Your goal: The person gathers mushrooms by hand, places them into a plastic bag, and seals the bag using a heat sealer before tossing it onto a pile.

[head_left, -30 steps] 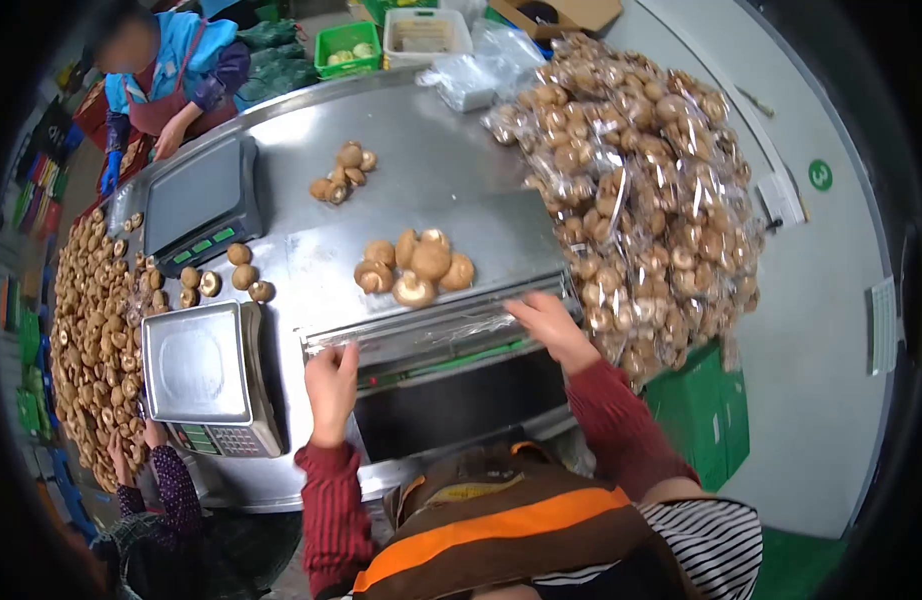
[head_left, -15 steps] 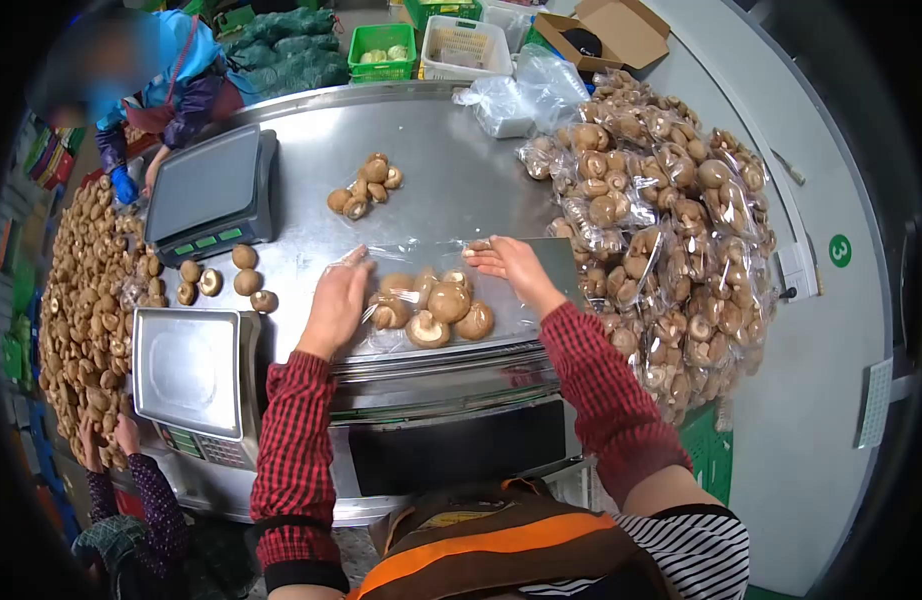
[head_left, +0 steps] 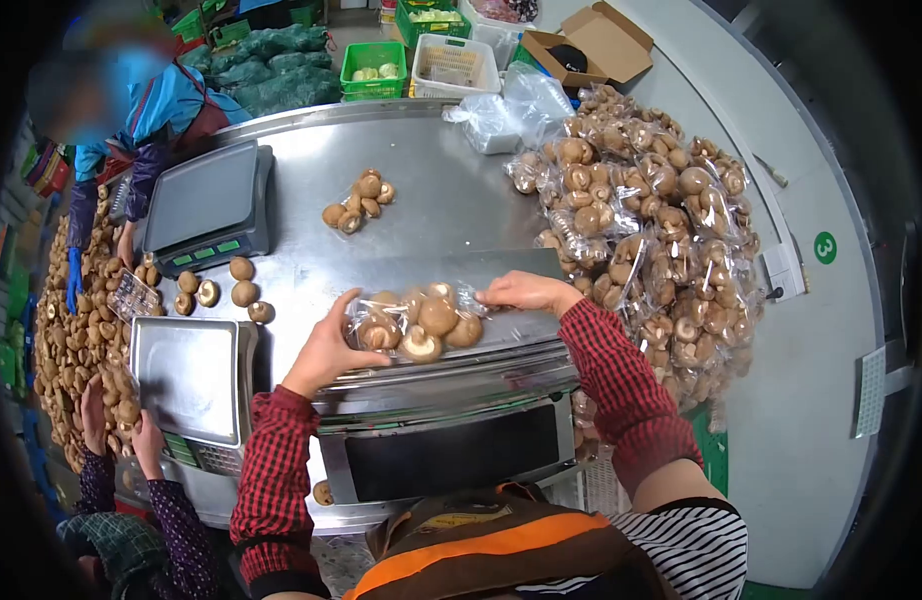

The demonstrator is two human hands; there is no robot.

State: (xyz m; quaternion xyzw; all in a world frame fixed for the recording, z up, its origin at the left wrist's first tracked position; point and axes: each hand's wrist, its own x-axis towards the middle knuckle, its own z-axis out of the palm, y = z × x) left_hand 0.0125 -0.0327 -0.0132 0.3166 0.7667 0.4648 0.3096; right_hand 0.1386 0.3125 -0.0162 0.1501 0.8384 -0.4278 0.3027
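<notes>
A clear plastic bag of brown mushrooms [head_left: 436, 316] lies near the front edge of the steel table. My left hand [head_left: 329, 345] cups its left end, thumb low and fingers up along the film. At the other end, my right hand [head_left: 526, 292] pinches the gathered plastic with its fingertips. Several mushrooms inside show through the film, one with its pale stem upward. Farther back, a small cluster of mushrooms [head_left: 359, 203] rests on the metal; a few loose mushrooms [head_left: 243, 293] sit left of my left hand.
Bagged mushrooms [head_left: 671, 240] are heaped on the right. Two scales, a dark one [head_left: 203, 200] and a silver one [head_left: 188, 375], stand left, beside a loose mushroom pile [head_left: 76, 340]. Two other people work there. Clear bags [head_left: 486, 122] lie at the back.
My right hand has come down and closed on the bag's right end. My left hand now cups the left end, and the film is drawn in around the mushrooms.
</notes>
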